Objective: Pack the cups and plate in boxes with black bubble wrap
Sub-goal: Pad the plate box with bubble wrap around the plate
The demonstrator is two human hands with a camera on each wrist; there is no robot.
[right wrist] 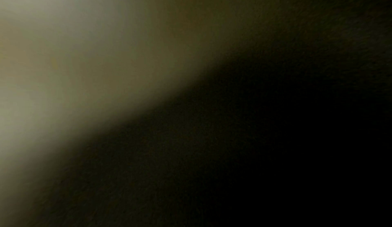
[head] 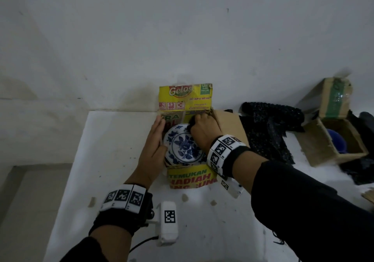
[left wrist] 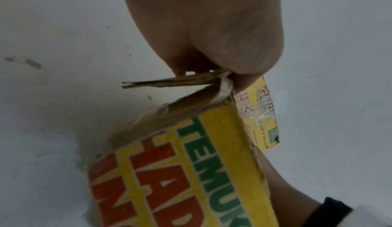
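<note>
Glossy ceramic-looking plate (head: pixel 183 147); torn, printed cardboard box (head: pixel 190 177).

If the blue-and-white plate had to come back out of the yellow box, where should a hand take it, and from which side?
Probably by the near rim of the plate, pinched from above. It lies face up, low in the yellow box; the left hand flanks its left edge and the right hand covers its far right.
</note>
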